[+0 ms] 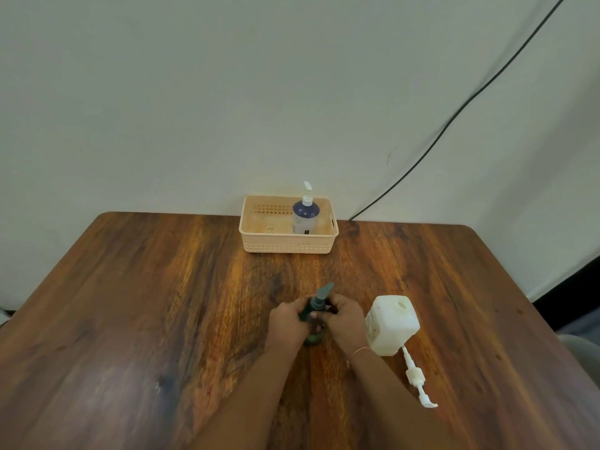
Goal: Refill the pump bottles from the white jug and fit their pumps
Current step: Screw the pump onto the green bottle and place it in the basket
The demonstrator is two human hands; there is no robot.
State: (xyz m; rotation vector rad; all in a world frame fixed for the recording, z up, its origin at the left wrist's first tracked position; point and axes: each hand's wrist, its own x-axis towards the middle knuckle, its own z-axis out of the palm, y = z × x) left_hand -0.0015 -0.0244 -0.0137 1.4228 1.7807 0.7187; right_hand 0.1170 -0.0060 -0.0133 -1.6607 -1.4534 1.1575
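Note:
A dark green pump bottle (312,337) stands on the table in front of me, mostly hidden by my hands. My left hand (287,318) grips its body. My right hand (344,315) is closed around its neck, just under the grey-green pump head (322,295) that sticks up between my thumbs. The white jug (391,323) stands uncapped just right of my right hand. A loose white pump (417,378) lies on the table below the jug. A blue bottle with a white pump (305,217) stands inside the peach basket (287,245).
The wooden table (162,303) runs up to a pale wall. The basket sits at the table's far edge, centre. A black cable (454,115) runs down the wall to the right. Something grey shows off the table's right side.

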